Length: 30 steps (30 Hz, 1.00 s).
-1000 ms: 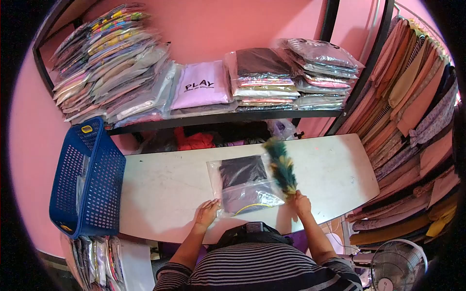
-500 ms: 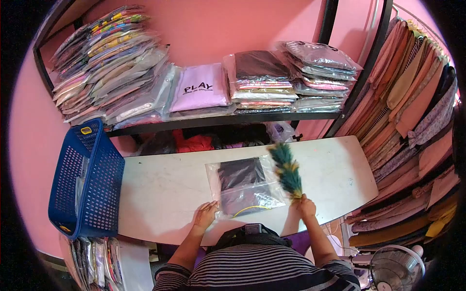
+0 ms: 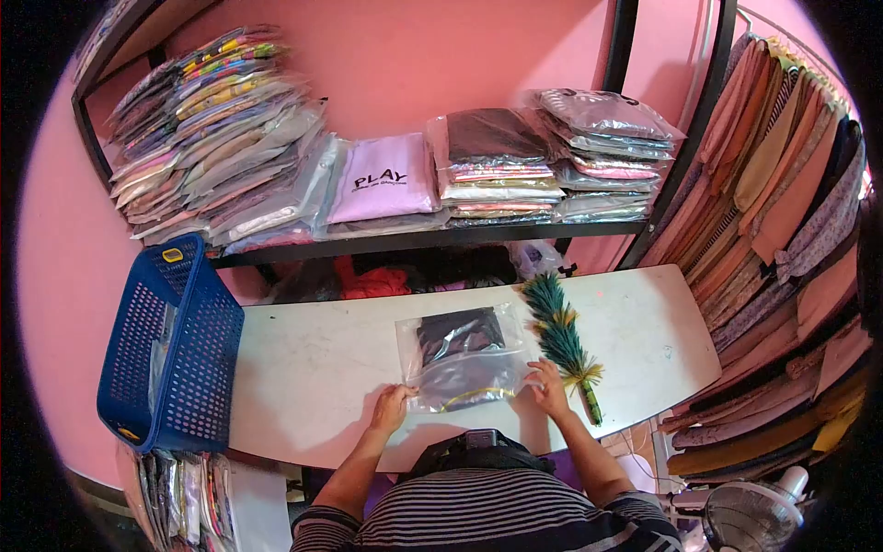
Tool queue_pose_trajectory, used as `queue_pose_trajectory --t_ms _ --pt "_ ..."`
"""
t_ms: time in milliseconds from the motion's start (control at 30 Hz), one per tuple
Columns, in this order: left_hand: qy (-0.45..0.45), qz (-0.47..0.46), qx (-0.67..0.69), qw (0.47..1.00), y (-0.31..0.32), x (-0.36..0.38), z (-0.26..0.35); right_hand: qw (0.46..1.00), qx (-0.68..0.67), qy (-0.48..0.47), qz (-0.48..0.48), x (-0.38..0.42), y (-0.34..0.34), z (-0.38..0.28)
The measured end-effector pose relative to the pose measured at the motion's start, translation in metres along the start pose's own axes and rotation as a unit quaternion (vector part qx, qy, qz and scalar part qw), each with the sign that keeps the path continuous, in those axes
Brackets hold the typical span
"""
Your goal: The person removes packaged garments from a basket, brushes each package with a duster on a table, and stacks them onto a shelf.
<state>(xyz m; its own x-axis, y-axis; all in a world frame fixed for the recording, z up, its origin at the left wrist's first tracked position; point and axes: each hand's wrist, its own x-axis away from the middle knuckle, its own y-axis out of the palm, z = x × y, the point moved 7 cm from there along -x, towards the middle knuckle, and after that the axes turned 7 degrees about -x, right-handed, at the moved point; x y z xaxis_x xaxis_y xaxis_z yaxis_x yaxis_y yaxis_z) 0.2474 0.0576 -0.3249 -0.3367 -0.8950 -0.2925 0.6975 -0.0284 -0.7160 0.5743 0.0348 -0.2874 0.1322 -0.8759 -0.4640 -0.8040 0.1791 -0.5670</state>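
Observation:
A clear plastic bag (image 3: 464, 359) lies flat on the white table (image 3: 313, 368), with a folded dark garment and a curved yellow strip showing inside. My left hand (image 3: 392, 408) pinches the bag's lower left edge. At its right edge is my right hand (image 3: 547, 386), thumb and fingers closed on the plastic. Just right of the bag, a green and yellow feather-like duster (image 3: 558, 333) rests on the table, its green handle toward me, touched by neither hand.
A blue perforated basket (image 3: 170, 350) stands at the table's left end. Behind, a shelf (image 3: 432, 236) bears stacks of bagged clothes (image 3: 382, 179). Hanging garments (image 3: 782, 202) line the right side, above a fan (image 3: 750, 515) at the lower right.
My right hand has let go of the duster, which now lies on the table, and has moved left to the bag's edge. My left hand has closed on the bag's left edge.

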Motion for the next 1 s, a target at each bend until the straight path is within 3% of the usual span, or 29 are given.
queue_pose_trajectory --t_ms 67,100,167,200,267,367,400,433,500,533,600,633,700,733,800,900,967,1000 --pt "-0.008 0.086 -0.069 0.994 -0.029 -0.011 0.016 0.998 -0.054 -0.002 0.043 -0.026 -0.013 -0.008" --pt "-0.007 0.086 -0.069 0.994 -0.035 -0.019 0.022 0.991 -0.107 -0.003 0.083 -0.038 -0.023 -0.012" --pt "-0.048 0.249 0.061 0.965 -0.068 -0.029 0.029 0.984 -0.094 0.066 0.135 -0.065 -0.048 -0.038" --pt "-0.049 0.249 0.06 0.965 -0.078 -0.037 0.041 0.981 -0.069 0.017 0.181 -0.078 -0.058 -0.055" --pt "-0.161 0.255 0.089 0.949 -0.096 -0.05 0.049 0.976 -0.045 0.022 0.212 -0.104 -0.059 -0.062" --pt "-0.136 0.305 0.075 0.94 -0.093 -0.069 0.054 0.972 0.001 0.054 0.228 -0.126 -0.044 -0.045" --pt "-0.104 0.329 0.093 0.934 -0.07 -0.071 0.019 0.974 0.023 0.083 0.21 -0.133 -0.032 -0.029" --pt "-0.103 0.33 0.093 0.934 -0.05 -0.068 -0.012 0.977 0.052 0.141 0.152 -0.135 -0.018 -0.009" --pt "-0.215 0.248 -0.024 0.944 -0.011 -0.056 -0.075 0.972 0.045 0.177 0.145 -0.123 -0.003 0.024" --pt "-0.215 0.249 -0.025 0.944 0.0 -0.043 -0.099 0.973 0.043 0.176 0.146 -0.113 -0.006 0.025" --pt "-0.307 0.105 0.034 0.945 0.039 -0.023 -0.144 0.965 0.177 0.138 0.136 -0.086 -0.021 0.018" --pt "-0.307 0.107 0.037 0.945 0.037 -0.024 -0.139 0.948 0.221 0.198 0.118 -0.066 -0.032 0.023" --pt "-0.324 0.135 0.239 0.906 0.035 -0.021 -0.125 0.902 0.319 0.225 0.187 -0.016 -0.055 0.018" --pt "-0.326 0.135 0.242 0.904 0.034 -0.022 -0.122 0.878 0.36 0.251 0.188 0.011 -0.061 0.026" --pt "-0.332 0.09 0.245 0.907 0.038 -0.023 -0.117 0.823 0.393 0.397 0.104 0.068 -0.059 0.074" --pt "-0.331 0.118 0.17 0.921 0.03 -0.019 -0.114 0.859 0.314 0.403 0.037 0.094 -0.058 0.089" --pt "-0.343 0.1 0.143 0.923 0.023 -0.019 -0.106 0.91 0.254 0.31 0.104 0.08 -0.053 0.053" --pt "-0.354 0.088 0.118 0.923 0.021 -0.021 -0.103 0.923 0.227 0.303 0.075 0.073 -0.045 0.034"
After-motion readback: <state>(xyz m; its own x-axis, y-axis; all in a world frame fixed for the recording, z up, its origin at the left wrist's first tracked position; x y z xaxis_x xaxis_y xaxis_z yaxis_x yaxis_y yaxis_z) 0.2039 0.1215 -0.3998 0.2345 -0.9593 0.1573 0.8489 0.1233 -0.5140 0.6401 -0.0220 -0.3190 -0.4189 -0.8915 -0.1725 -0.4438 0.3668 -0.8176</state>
